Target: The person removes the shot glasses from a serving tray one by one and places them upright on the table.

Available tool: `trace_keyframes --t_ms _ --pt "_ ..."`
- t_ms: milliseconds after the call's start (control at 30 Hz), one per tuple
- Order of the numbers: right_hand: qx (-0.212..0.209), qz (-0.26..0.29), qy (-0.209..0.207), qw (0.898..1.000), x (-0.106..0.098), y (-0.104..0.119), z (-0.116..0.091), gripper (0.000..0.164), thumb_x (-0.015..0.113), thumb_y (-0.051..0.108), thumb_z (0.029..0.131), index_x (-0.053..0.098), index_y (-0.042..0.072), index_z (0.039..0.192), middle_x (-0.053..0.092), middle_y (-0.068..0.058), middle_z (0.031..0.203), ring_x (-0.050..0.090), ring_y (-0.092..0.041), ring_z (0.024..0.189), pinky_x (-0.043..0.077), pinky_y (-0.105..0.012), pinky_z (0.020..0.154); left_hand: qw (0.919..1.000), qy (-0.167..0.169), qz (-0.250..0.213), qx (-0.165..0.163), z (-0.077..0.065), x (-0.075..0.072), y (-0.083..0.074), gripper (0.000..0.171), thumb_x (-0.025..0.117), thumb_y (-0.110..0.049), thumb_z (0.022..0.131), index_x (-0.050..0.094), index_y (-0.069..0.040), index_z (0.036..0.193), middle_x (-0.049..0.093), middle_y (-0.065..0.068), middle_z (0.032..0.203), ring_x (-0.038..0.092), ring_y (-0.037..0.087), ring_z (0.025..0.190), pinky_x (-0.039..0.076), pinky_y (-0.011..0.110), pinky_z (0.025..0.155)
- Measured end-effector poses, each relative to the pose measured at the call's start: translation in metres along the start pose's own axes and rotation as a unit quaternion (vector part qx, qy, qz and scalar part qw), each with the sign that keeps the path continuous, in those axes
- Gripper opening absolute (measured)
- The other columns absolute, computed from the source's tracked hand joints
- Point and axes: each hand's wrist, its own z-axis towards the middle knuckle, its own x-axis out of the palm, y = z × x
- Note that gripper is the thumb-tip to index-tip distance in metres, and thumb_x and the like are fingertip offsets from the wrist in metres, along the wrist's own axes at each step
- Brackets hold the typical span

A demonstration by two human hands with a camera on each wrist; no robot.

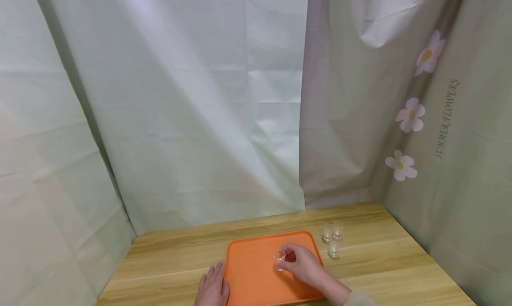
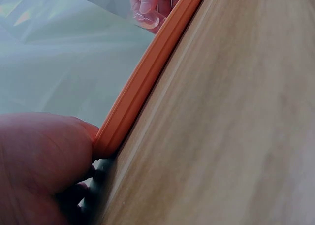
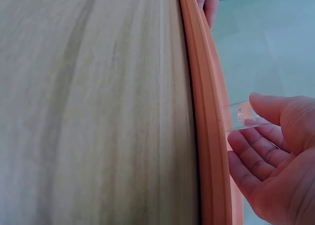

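My right hand (image 1: 302,264) pinches a small clear shot glass (image 1: 279,258) between thumb and fingers, over the middle-right part of an orange tray (image 1: 250,270). In the right wrist view, the glass (image 3: 246,114) shows under the thumb, beyond the tray's rim (image 3: 209,112). My left hand (image 1: 213,286) lies beside the tray's left edge with its fingers straight, its thumb against the rim. The left wrist view has that hand (image 2: 44,161) touching the tray's corner (image 2: 110,141); its fingertips are hidden there.
Three more clear shot glasses (image 1: 334,249) stand grouped on the wooden table (image 1: 172,252), right of the tray. Pale curtains (image 1: 208,119) enclose the table at the back and both sides; flowers are printed on the right one.
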Motion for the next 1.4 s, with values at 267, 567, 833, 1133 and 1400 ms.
trace_keyframes --t_ms 267,567,833,1133,1400 --pt "-0.014 0.012 -0.011 1.0 -0.01 0.003 -0.006 0.018 0.084 0.016 0.1 0.073 0.008 0.111 0.073 0.002 0.101 0.072 -0.013 0.093 0.059 -0.026 0.079 1.0 -0.005 -0.004 0.003 -0.001 0.002 0.001 0.048 0.069 -0.004 0.095 0.062 0.017 0.139 0.062 0.039 0.143 0.053 0.064 0.136 0.038 0.08 0.11" --pt "-0.009 -0.027 -0.049 0.998 -0.039 0.005 -0.02 0.019 0.086 0.019 0.098 0.073 0.009 0.11 0.073 0.002 0.103 0.072 -0.013 0.095 0.06 -0.026 0.081 1.0 0.0 0.0 0.001 -0.001 0.001 -0.001 0.048 0.069 -0.004 0.096 0.062 0.017 0.139 0.062 0.038 0.143 0.054 0.064 0.136 0.039 0.079 0.11" --pt "0.02 -0.037 -0.058 0.997 -0.068 0.004 -0.035 0.023 0.084 0.023 0.1 0.074 0.009 0.115 0.074 0.001 0.106 0.074 -0.016 0.097 0.06 -0.028 0.082 1.0 -0.001 0.007 0.002 -0.002 -0.001 -0.003 0.048 0.07 -0.003 0.096 0.063 0.016 0.139 0.063 0.038 0.142 0.054 0.063 0.136 0.039 0.079 0.111" --pt "0.039 -0.048 -0.076 0.995 -0.095 -0.007 -0.048 0.033 0.085 0.023 0.099 0.074 0.004 0.123 0.076 0.0 0.109 0.075 -0.016 0.097 0.061 -0.027 0.08 1.0 -0.002 0.005 -0.008 -0.005 -0.005 -0.006 0.048 0.069 -0.003 0.097 0.062 0.016 0.14 0.062 0.037 0.144 0.053 0.063 0.138 0.038 0.078 0.113" --pt "0.045 -0.066 -0.105 0.991 -0.114 -0.014 -0.058 0.032 0.088 0.02 0.096 0.074 0.003 0.12 0.076 -0.001 0.107 0.075 -0.015 0.096 0.061 -0.028 0.081 0.9996 0.017 -0.004 -0.023 -0.002 -0.009 -0.013 0.05 0.07 -0.002 0.098 0.06 0.016 0.144 0.06 0.037 0.147 0.051 0.062 0.141 0.035 0.077 0.115"
